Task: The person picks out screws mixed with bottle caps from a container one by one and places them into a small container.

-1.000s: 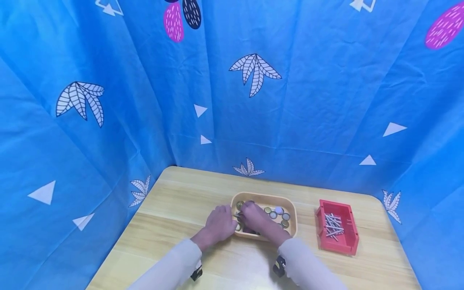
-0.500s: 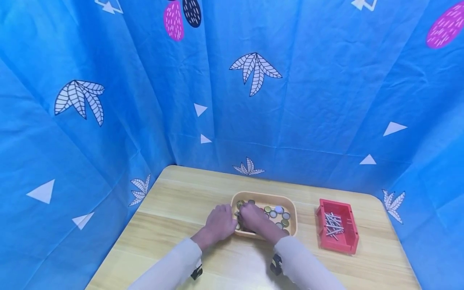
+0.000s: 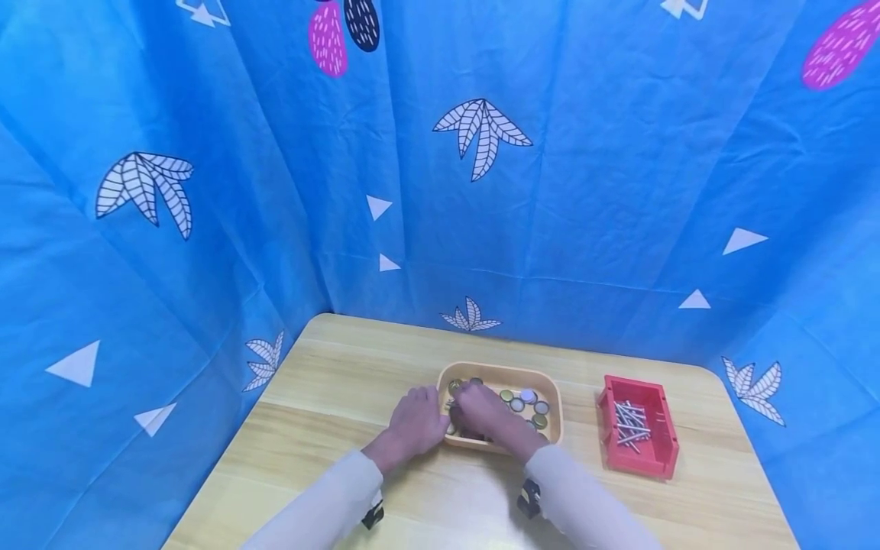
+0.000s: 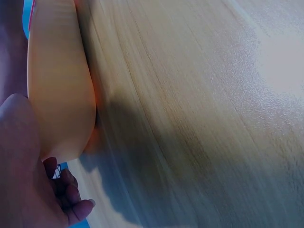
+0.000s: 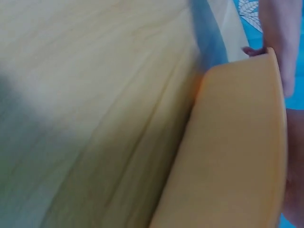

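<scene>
A shallow cream plastic tray [image 3: 509,372] holds several round bottle caps [image 3: 539,421], some gold, some pale. My left hand [image 3: 415,420] grips the tray's left end, thumb at the rim and fingers outside the wall, as the left wrist view shows with that hand [image 4: 19,161] against the tray [image 4: 61,80]. Inside the left half of the tray, my right hand [image 3: 484,412] reaches down among the caps. Its fingertips are hidden, so what they touch cannot be seen. Thin metal pieces [image 3: 450,405] lie close to its fingers.
To the right of the tray stands a red plastic bin [image 3: 639,462] with several silver screws [image 3: 631,424] in it. The wooden table [image 3: 357,359] meets a blue patterned curtain [image 3: 584,229] at the back and sides.
My right hand shifts slightly as it works among the caps in the left part of the tray. The left hand keeps its hold on the tray's end.
</scene>
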Motion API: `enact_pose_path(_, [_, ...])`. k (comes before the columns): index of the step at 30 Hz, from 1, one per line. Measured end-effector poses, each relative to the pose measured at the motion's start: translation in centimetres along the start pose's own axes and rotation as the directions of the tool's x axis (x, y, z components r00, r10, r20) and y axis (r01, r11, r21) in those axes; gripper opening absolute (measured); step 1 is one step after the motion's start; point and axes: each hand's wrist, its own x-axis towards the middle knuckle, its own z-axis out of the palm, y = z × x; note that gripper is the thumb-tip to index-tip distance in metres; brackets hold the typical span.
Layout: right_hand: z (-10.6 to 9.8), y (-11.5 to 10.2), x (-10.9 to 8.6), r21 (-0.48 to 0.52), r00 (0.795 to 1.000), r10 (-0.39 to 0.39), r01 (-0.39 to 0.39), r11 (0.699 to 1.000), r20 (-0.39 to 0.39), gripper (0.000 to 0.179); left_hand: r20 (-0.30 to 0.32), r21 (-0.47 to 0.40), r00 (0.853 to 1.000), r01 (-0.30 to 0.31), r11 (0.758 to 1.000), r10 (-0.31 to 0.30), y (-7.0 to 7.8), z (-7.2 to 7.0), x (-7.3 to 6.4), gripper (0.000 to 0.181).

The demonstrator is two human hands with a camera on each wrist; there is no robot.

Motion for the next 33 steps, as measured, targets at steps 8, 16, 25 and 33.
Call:
enact_pose_path(8, [-2.2, 0.7, -1.4, -0.029, 0.998, 0.060, -0.059, 0.998, 0.032, 0.005, -0.019, 0.028, 1.000, 0.001, 1.000, 0.000, 0.1, 0.2, 0.1, 0.031])
enact_pose_path(16, [-4.6, 2.1, -3.9, -0.038, 0.998, -0.038, 0.037, 0.999, -0.046, 0.009, -0.011, 0.014, 1.000, 0.010, 1.000, -0.010, -0.1, 0.4, 0.1, 0.032])
enact_pose_path(25, [-5.7, 5.0, -6.6, -0.179, 0.880, -0.278, 0.224, 0.958, -0.386, 0.012, 0.016, -0.010, 0.999, 0.040, 0.999, -0.039, -0.1, 0.2, 0.1, 0.037])
enact_pose_path(33, [-7.8, 6.6, -9.9, -0.172, 0.905, -0.199, 0.143, 0.975, -0.376, 0.017, 0.010, 0.005, 1.000, 0.024, 1.000, -0.024, 0.0, 0.0, -0.1, 0.041])
